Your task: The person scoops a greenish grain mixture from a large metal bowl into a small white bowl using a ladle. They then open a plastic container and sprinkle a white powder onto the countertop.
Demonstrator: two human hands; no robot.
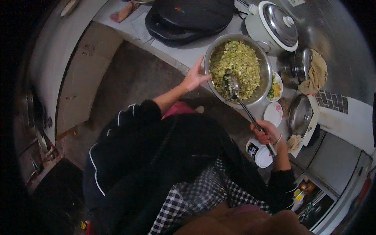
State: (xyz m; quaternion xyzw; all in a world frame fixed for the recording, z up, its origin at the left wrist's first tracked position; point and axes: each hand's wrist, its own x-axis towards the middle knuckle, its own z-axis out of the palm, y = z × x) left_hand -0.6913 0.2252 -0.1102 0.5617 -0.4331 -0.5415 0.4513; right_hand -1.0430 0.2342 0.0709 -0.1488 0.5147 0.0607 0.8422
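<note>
A wide steel bowl [266, 88] holds a heap of finely chopped green and pale vegetable mix [242, 63] and overhangs the counter's front edge. My left hand [194, 75] is at the bowl's left rim, thumb and fingers spread along it. In my right hand [267, 131] is the handle of a metal serving spoon [248, 110]. The spoon's head rests in the near part of the mix, partly covered with bits of it.
Behind the bowl stand a black electric griddle [191, 20] and a white lidded pot [252, 28]. To the right are a plate of chopped food [276, 88], a white plate [273, 114], a steel pot [289, 69] with a cloth [315, 72], and a lidded pan [300, 113]. A white tub [260, 154] sits below.
</note>
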